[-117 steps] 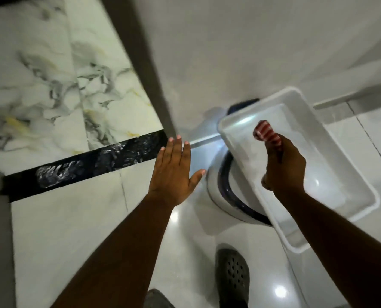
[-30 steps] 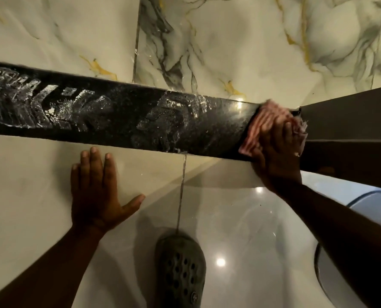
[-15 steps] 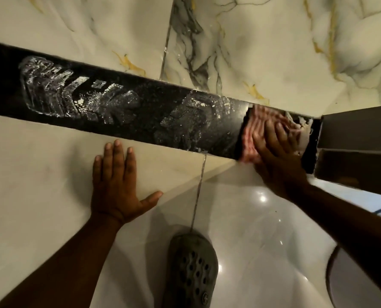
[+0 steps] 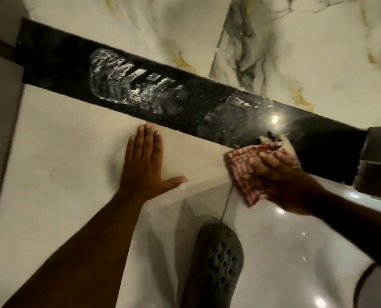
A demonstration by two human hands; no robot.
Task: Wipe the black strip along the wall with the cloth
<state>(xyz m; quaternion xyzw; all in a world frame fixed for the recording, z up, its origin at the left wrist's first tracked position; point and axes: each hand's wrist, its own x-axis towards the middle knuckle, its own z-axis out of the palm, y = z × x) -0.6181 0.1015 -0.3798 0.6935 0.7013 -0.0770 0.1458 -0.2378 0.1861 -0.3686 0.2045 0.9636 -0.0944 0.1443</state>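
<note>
A black strip (image 4: 198, 103) runs across the marble wall from upper left to lower right, with white smeared residue on its middle and a dark stretch at its right end. My right hand (image 4: 280, 178) presses a red-and-white checked cloth (image 4: 242, 167) flat against the wall at the strip's lower edge; most of the cloth lies on the pale tile just below the strip. My left hand (image 4: 145, 165) rests flat on the pale tile below the strip, fingers spread, holding nothing.
A grey perforated clog (image 4: 216, 263) stands on the glossy white floor below the hands. A grey boxy edge (image 4: 380, 161) meets the strip's right end. A grey frame (image 4: 0, 130) borders the wall on the left. Veined marble tile (image 4: 296, 52) lies above the strip.
My right hand has slid the cloth left and down, from the strip's right end to its lower edge, leaving that end dark. The view has shifted, showing more of the strip's left part.
</note>
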